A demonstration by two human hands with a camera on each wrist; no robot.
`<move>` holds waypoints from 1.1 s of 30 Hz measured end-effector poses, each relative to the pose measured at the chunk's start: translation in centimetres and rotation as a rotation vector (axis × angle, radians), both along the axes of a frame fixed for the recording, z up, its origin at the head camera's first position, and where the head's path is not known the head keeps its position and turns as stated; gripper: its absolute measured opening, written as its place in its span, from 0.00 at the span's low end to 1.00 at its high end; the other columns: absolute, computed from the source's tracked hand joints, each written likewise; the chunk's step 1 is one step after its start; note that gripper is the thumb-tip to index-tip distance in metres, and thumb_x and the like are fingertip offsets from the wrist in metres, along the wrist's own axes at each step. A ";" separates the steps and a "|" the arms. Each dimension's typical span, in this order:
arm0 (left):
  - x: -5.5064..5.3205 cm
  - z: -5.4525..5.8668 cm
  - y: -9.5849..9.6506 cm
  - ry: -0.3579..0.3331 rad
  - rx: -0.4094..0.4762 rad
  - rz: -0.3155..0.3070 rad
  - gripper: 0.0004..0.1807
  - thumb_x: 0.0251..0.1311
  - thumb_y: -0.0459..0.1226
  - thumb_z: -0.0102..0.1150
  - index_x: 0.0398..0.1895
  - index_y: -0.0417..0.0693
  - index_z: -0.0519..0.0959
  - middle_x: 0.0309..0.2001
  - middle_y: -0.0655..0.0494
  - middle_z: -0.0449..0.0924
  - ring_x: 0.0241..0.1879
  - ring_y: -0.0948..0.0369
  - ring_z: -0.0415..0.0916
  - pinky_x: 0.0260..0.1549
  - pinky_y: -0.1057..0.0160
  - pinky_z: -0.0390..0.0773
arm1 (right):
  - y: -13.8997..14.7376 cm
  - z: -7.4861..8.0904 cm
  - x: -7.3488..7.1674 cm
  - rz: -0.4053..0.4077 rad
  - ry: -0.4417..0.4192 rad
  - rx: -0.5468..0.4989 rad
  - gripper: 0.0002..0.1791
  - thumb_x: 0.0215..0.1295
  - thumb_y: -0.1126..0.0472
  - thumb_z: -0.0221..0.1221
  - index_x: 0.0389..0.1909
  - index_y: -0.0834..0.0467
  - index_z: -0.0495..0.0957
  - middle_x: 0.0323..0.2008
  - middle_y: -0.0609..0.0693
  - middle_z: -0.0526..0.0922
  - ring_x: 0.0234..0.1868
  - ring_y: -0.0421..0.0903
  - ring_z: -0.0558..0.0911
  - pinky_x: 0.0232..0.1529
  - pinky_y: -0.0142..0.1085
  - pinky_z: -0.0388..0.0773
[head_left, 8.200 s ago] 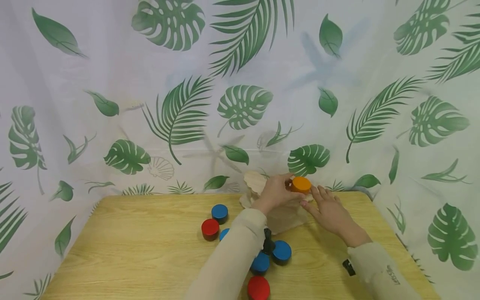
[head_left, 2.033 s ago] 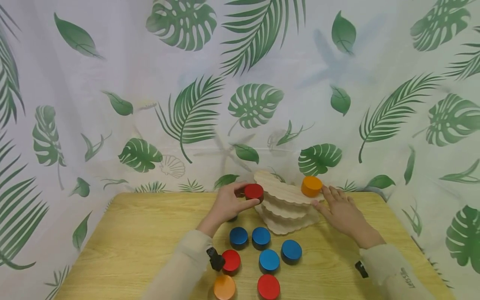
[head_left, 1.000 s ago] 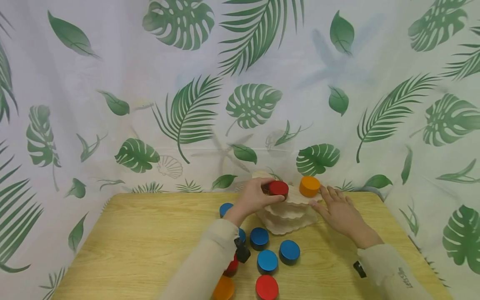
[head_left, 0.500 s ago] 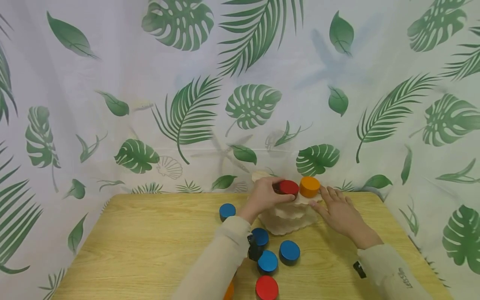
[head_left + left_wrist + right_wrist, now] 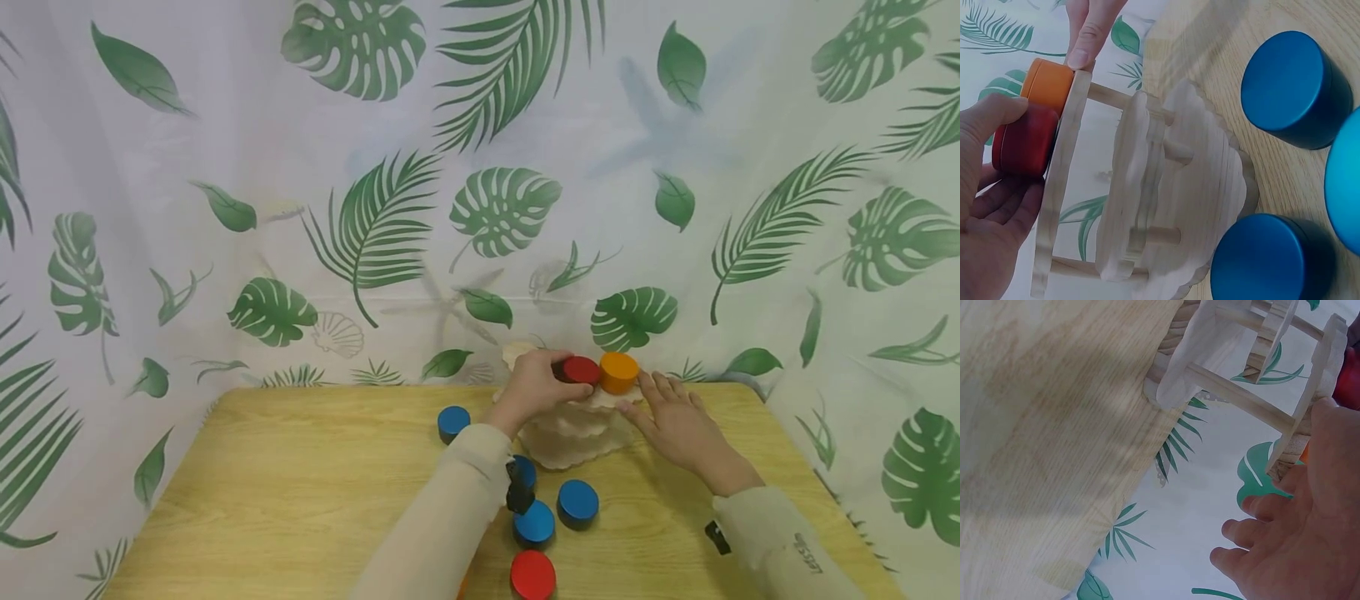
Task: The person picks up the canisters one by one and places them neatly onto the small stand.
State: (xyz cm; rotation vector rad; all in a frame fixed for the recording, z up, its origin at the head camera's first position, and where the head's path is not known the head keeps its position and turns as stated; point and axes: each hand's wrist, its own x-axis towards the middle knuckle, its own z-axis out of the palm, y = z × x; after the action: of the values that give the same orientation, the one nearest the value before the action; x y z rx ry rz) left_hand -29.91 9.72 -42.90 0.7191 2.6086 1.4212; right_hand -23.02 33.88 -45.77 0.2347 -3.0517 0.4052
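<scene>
My left hand [image 5: 531,385] grips a red round tin [image 5: 582,372] between thumb and fingers on the top tier of a pale wooden stand [image 5: 576,450]. Side by side with it, at the tier's right end, sits an orange round tin [image 5: 618,372]. In the left wrist view the red tin [image 5: 1025,140] and the orange tin [image 5: 1049,84] look pressed together on the top board [image 5: 1060,175]. My right hand [image 5: 678,429] has its fingers extended, the thumb resting at the right end of that board. Posts [image 5: 1244,400] join the wavy-edged tiers.
Several blue tins [image 5: 577,504] stand on the wooden table [image 5: 300,492] in front of the stand, one blue tin [image 5: 453,423] farther left. Another red tin [image 5: 533,575] is at the front. My left sleeve [image 5: 442,517] hides part of the group. A leaf-print curtain [image 5: 375,350] hangs behind.
Earlier my left hand set the orange tin on the top tier. Since then it has carried a red tin in from the left and slid it rightward beside the orange one. My right hand stays put.
</scene>
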 end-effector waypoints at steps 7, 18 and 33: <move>-0.1 0.0 0.5 0.004 -0.031 -0.001 0.34 0.61 0.46 0.76 0.69 0.42 0.79 0.60 0.48 0.86 0.53 0.56 0.82 0.50 0.70 0.82 | -0.1 0.2 0.0 0.005 0.006 0.008 0.47 0.83 0.35 0.42 0.80 0.72 0.54 0.77 0.79 0.56 0.77 0.81 0.55 0.73 0.77 0.52; -0.1 -0.1 0.8 0.042 -0.040 -0.012 0.34 0.61 0.47 0.76 0.69 0.43 0.79 0.59 0.49 0.86 0.54 0.56 0.82 0.50 0.70 0.81 | -0.1 0.4 0.1 0.009 0.016 0.027 0.46 0.83 0.36 0.43 0.79 0.74 0.56 0.77 0.79 0.57 0.76 0.80 0.56 0.73 0.77 0.54; 0.0 -0.7 0.7 0.042 -0.003 0.011 0.34 0.61 0.46 0.76 0.68 0.43 0.80 0.61 0.48 0.85 0.58 0.54 0.81 0.55 0.68 0.81 | 0.0 0.2 0.1 -0.006 -0.012 0.016 0.48 0.82 0.34 0.43 0.79 0.73 0.55 0.78 0.78 0.55 0.78 0.80 0.54 0.74 0.76 0.52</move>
State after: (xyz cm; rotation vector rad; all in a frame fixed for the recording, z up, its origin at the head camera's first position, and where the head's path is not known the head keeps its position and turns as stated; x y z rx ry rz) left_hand -29.86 10.45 -43.56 0.7427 2.6492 1.4209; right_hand -22.88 33.91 -45.61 0.2243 -3.0680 0.3836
